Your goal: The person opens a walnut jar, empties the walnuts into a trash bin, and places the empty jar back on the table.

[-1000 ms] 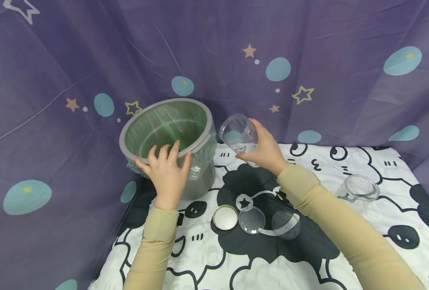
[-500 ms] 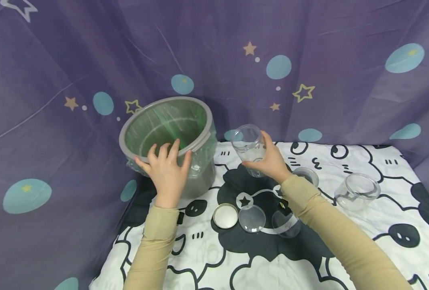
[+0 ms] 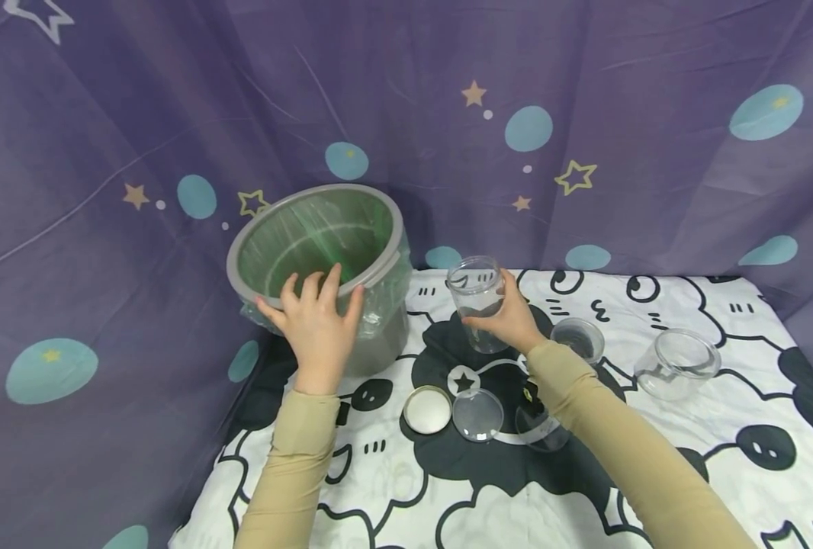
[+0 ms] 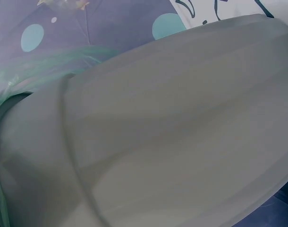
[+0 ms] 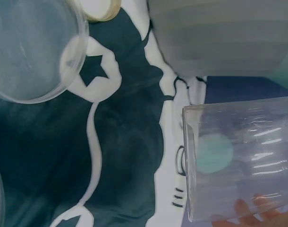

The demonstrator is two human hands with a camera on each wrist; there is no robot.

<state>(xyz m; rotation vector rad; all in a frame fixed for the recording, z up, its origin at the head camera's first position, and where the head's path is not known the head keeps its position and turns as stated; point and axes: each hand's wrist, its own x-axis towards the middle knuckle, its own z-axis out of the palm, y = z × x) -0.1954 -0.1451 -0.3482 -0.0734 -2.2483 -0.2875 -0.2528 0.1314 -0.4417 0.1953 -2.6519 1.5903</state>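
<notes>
My left hand [image 3: 316,324] grips the near rim of a grey bin [image 3: 379,347], fingers over the edge and thumb outside. The bin is lined with a green bag [image 3: 310,244] and leans toward me. In the left wrist view only the bin's grey wall [image 4: 182,132] and a bit of liner show. My right hand [image 3: 511,316] holds a clear empty jar [image 3: 477,293] upright, low over the patterned cloth, right of the bin. The right wrist view shows that jar [image 5: 243,161] close up, with a fingertip [image 5: 248,209] under it.
In front of the jar lie a white-lined lid [image 3: 427,410] and two clear lids [image 3: 477,415] [image 3: 542,428]. A small clear jar [image 3: 578,339] and a larger clear jar [image 3: 677,364] stand to the right. A purple curtain [image 3: 585,114] closes off the back and left.
The right hand has brought the clear jar down and to the right, away from the bin's mouth, and turned it from tilted to upright. The left hand has stayed on the rim.
</notes>
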